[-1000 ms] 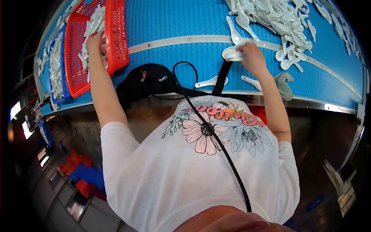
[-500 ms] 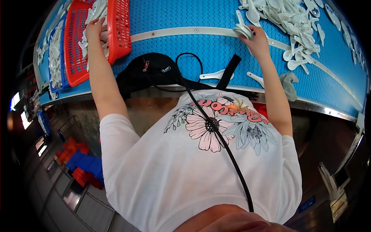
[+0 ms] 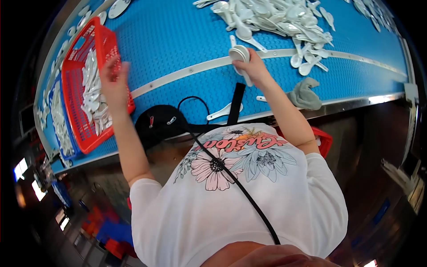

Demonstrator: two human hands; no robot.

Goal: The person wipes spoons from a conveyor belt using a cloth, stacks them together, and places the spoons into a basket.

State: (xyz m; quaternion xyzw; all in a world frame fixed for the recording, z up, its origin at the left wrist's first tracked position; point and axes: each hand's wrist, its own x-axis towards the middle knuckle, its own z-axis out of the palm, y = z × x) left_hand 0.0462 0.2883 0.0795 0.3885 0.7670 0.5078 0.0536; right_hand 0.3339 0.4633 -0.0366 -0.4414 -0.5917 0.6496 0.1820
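I'm clamping stacked spoons (image 3: pixel 239 54) in my right hand (image 3: pixel 257 70); my left hand (image 3: pixel 114 84), grip unclear, is blurring beside the basket (image 3: pixel 105 42); the shirt (image 3: pixel 240 218) is reading "Custo".

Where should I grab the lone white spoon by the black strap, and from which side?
I'd pinch the white spoon mid-handle, across its long edges, coming from above on the person's left of the black strap. The slim handle points that way and lies bare there, while the strap crosses the bowl end.
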